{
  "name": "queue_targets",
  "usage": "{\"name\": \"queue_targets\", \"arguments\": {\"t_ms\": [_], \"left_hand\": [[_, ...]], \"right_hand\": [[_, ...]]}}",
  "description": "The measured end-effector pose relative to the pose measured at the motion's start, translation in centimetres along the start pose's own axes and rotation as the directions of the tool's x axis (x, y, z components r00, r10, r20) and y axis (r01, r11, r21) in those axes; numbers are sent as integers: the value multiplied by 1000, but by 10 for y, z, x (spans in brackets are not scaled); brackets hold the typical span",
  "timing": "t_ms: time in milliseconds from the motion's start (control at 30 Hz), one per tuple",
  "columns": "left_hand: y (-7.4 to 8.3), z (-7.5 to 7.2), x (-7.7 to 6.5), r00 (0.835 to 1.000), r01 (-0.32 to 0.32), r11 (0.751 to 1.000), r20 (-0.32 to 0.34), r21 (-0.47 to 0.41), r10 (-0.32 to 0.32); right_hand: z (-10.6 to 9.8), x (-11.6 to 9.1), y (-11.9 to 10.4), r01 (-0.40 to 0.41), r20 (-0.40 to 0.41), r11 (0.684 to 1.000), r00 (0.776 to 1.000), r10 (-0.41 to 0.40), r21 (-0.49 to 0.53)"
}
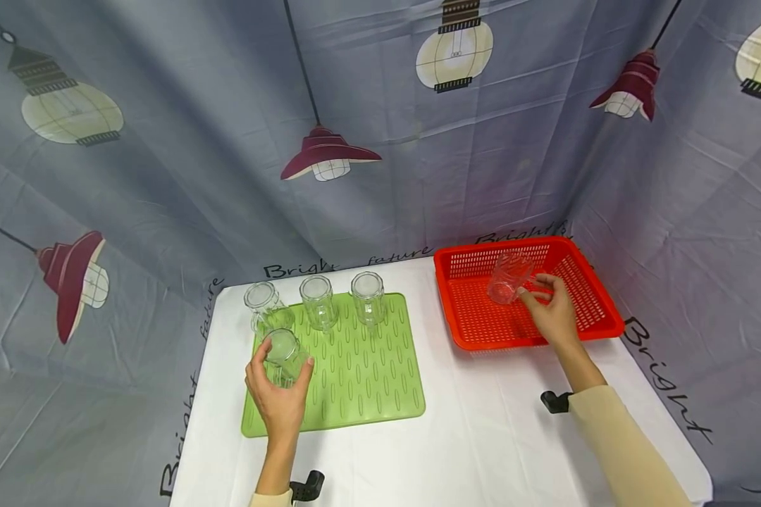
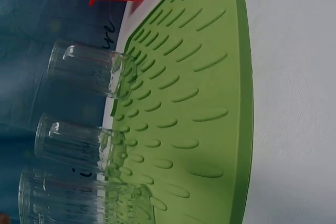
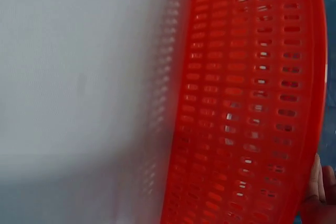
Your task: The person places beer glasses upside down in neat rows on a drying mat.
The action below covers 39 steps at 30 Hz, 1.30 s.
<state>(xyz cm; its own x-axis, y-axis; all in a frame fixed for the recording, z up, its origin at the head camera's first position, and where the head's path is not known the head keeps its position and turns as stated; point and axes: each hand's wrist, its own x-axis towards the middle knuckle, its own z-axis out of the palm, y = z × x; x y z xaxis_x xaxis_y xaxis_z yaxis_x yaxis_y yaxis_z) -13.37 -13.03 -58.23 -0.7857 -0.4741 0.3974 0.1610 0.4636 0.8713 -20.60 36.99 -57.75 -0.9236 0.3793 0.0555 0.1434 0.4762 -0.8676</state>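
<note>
My left hand (image 1: 279, 401) is at the left part of a green ridged mat (image 1: 368, 387). Its thumb and fingers curl round the sides of a clear glass mug (image 1: 283, 346). Behind that mug, a row of three more glass mugs stands along the mat's far side: a left one (image 1: 262, 296), a middle one (image 1: 318, 299) and a right one (image 1: 368, 292). Over at the right, my right hand (image 1: 553, 313) reaches into a red plastic basket (image 1: 475, 341) and pinches another glass mug (image 1: 507, 278), which is tilted there. The basket wall hides most of this hand in the right wrist view.
A white cloth covers the table (image 1: 475, 422), and bare cloth lies between mat and basket. Close behind both hangs a grey curtain (image 1: 380, 204) printed with lamps and lettering. The slotted basket wall (image 3: 236, 103) rises near my right wrist.
</note>
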Motion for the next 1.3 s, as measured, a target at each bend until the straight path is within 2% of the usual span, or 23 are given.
{"name": "queue_targets", "arguments": {"t_ms": [400,633,767,900,1100,1300], "left_hand": [[1,2,-8,1000,2,999,1,-34,-2],[6,9,-14,998,18,998,55,-62,-14],[8,13,-18,997,15,997,73,-75,-10],[9,18,-22,996,17,996,90,-87,-10],[10,24,-30,992,59,992,122,-108,-45],[8,26,-33,991,66,993,124,-94,-54]], "right_hand": [[-1,17,13,-16,-49,1000,999,15,-27],[-1,25,15,-52,-58,994,997,47,-95],[0,31,18,-44,-65,994,997,37,-102],[2,39,20,-42,-59,992,998,36,-118],[6,50,19,-74,-19,986,997,72,-150],[11,55,17,-97,8,981,995,99,-166]]}}
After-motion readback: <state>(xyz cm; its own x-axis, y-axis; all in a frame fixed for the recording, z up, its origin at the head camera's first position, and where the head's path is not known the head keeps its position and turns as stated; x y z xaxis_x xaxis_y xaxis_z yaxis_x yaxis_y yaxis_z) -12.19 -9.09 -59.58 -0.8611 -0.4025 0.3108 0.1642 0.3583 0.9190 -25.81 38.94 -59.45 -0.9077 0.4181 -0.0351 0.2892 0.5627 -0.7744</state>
